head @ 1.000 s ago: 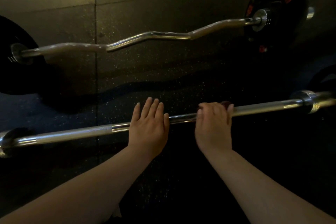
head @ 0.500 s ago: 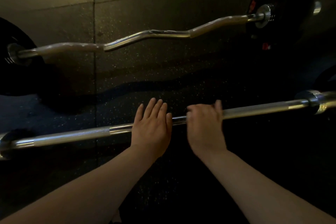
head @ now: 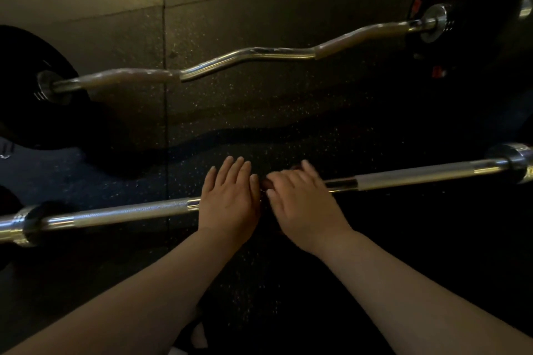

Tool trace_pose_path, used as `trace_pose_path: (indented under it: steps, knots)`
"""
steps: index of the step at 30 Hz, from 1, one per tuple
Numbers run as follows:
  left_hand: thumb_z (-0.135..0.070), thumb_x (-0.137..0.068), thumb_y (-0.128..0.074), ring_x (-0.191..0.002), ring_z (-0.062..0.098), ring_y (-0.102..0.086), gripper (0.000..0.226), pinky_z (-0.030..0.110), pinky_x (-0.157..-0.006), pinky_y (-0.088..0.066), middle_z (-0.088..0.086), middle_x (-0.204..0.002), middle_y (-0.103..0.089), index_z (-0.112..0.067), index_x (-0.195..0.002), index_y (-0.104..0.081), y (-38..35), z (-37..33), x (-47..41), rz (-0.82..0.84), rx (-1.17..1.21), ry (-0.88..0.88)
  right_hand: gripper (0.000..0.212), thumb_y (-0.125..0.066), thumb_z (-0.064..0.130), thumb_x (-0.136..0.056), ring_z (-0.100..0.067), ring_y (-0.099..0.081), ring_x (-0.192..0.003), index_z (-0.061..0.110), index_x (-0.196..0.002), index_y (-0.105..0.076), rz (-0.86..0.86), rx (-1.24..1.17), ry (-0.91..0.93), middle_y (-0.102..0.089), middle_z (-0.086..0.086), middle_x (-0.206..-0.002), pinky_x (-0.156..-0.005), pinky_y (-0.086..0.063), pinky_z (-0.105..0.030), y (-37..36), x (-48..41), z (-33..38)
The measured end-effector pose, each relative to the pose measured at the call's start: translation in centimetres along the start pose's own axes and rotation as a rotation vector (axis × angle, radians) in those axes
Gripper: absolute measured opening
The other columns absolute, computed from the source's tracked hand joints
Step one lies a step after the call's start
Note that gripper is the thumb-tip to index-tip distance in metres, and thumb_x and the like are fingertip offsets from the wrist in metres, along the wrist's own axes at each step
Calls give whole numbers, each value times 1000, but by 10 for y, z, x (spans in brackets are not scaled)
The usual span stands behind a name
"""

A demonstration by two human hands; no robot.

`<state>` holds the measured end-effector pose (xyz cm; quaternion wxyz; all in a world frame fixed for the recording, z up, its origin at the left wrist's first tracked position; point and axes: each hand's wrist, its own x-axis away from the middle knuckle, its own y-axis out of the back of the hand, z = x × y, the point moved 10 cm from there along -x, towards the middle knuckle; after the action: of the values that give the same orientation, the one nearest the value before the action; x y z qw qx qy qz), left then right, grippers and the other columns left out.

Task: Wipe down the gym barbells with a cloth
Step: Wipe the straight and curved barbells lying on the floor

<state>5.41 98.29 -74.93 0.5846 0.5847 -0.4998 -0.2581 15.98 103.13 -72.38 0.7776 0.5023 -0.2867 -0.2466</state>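
Dark speckled rubber floor (head: pixel 288 118) fills the view, dimly lit, with a tile seam running up from 6 o'clock towards 11. Right across the middle lies the straight barbell (head: pixel 129 212), its chrome shaft climbing gently from 8 o'clock to 3 o'clock, with a shiny collar near each end.

Both hands are on that bar at dead centre, side by side and almost touching. The left hand (head: pixel 227 202) lies flat over the shaft, fingers straight and pressed together, tips pointing to 12 o'clock and reaching past the bar onto the floor side. Just to its 3 o'clock, the right hand (head: pixel 302 202) is hunched over the shaft, fingers curled down around it. A sliver of dark reddish cloth (head: pixel 267 183) peeks out by the knuckles, squeezed between that hand and the bar. Most of the cloth is hidden under the palm, so how it is folded I cannot tell. Both bare forearms come in from the bottom edge, from 7 and 5 o'clock.

Further off, towards 12 o'clock, a wavy curl bar (head: pixel 259 55) rests on the floor, well apart from the straight one. It carries a black plate (head: pixel 26 112) at 9 o'clock and another black plate with red markings (head: pixel 473 3) at 1 o'clock.
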Motion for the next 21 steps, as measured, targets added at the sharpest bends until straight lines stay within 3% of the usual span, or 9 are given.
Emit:
trace_pose_path:
  steps: [4,6,8,11,12,14,18,19,21]
  knots:
    - [-49,-100,4,-156,15,-13,78,42,-128,-9,1,-164,-32,-16,-155,-39,7,16,6,-101,43,-15,42,-26,37,-108,-20,-54,-126,21,-123,-61,-258,-10,-303,-64,3,-118,-127,-11,-50,17,27,-63]
    - [-48,-101,1,-156,17,-16,75,43,-128,-11,2,-163,-35,-15,-154,-41,6,23,9,-109,27,-1,39,-31,34,-107,-26,-48,-133,16,-127,-59,-267,-24,-415,-62,-4,-125,-127,-10,-52,8,31,-60]
    - [-45,-105,-2,-156,15,-13,68,41,-128,-8,1,-165,-32,-17,-156,-38,4,29,11,-82,6,19,40,-32,36,-106,-25,-48,-133,17,-130,-57,-213,-4,-347,-61,-4,-127,-126,-11,-54,0,19,-26]
    - [-41,-109,-9,-157,13,-8,59,39,-128,-4,0,-167,-26,-19,-158,-32,5,35,10,-62,10,34,44,-30,38,-106,-18,-46,-136,21,-142,-49,17,2,3,-56,1,-138,-127,-12,-48,-14,-3,27]
    - [-41,-108,-10,-156,13,-8,59,38,-128,-3,0,-167,-26,-19,-158,-32,6,37,10,-67,19,32,44,-29,39,-107,-16,-46,-136,23,-144,-47,55,2,44,-56,3,-140,-128,-12,-45,-14,-6,27]
    - [-42,-107,-7,-156,14,-11,62,38,-128,-5,1,-166,-29,-18,-156,-35,10,44,13,-111,46,34,45,-28,41,-107,-15,-51,-131,25,-142,-50,-33,-23,-45,-61,4,-135,-126,-14,-41,-3,-5,3]
    - [-44,-104,-5,-156,15,-15,67,40,-128,-7,1,-164,-33,-17,-155,-39,9,62,17,-138,64,65,38,-35,38,-105,-24,-54,-127,17,-129,-56,-251,-237,-501,-65,-4,-122,-126,-19,-42,9,10,-50]
    - [-44,-104,-6,-156,16,-15,67,40,-128,-8,1,-164,-34,-17,-154,-40,9,65,19,-139,61,74,36,-33,39,-104,-24,-58,-120,18,-118,-60,-256,-200,-528,-66,-3,-113,-126,-19,-45,8,9,-43]
    - [-43,-106,-8,-156,16,-16,64,40,-128,-8,2,-164,-34,-17,-154,-39,9,70,22,-132,51,84,42,-26,42,-103,-22,-61,-107,20,-103,-61,-199,-84,-406,-65,0,-100,-123,-23,-49,3,-6,-5]
